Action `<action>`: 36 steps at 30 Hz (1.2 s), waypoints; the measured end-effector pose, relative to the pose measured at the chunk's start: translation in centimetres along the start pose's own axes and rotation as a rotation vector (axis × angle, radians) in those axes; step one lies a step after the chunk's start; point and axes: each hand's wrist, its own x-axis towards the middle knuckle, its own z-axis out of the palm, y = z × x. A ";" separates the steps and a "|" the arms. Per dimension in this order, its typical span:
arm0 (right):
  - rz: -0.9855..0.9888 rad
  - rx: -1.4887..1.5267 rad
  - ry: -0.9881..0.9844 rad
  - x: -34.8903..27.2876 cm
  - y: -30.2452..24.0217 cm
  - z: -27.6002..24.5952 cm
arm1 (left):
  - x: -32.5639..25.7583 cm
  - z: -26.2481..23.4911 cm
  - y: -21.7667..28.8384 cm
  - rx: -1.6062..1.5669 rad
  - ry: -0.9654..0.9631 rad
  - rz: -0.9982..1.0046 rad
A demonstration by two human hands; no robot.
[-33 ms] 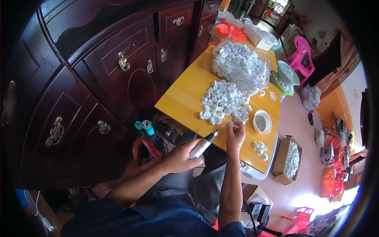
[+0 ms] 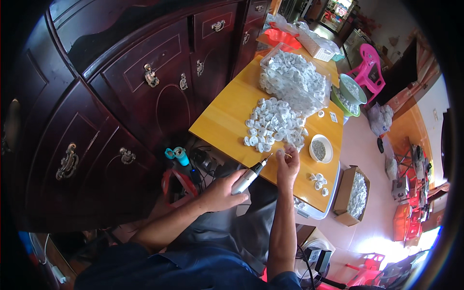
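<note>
My left hand (image 2: 223,192) is wrapped around a silver-and-black electric screwdriver (image 2: 249,179), its thin bit pointing up and to the right, toward my other hand. Close by the bit tip, my right hand (image 2: 288,166) is closed in a pinch over the table's near edge. Whatever lies between those fingertips is too small to make out. Just beyond them spreads a loose pile of small round white plastic parts (image 2: 274,121). A white bowl of small grey metal pieces, likely screws (image 2: 319,150), stands right of my right hand. Several white parts (image 2: 319,181) lie apart nearer me.
A clear bag heaped with white parts (image 2: 295,79) sits farther back on the yellow wooden table (image 2: 217,113). Dark cabinets (image 2: 130,116) line the left. On the floor at right stand a cardboard box of white parts (image 2: 342,203) and a pink chair (image 2: 370,67).
</note>
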 end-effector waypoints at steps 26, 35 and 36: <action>0.166 0.104 -0.155 -3.2 -1.1 0.2 | 0.1 0.3 -0.5 0.036 -0.061 -0.061; 0.090 0.073 -0.181 -3.2 -0.3 0.1 | 0.1 0.4 -0.8 0.051 -0.051 -0.053; 0.091 0.071 -0.182 -3.2 -0.4 0.1 | 0.1 0.3 -0.8 0.053 -0.049 -0.048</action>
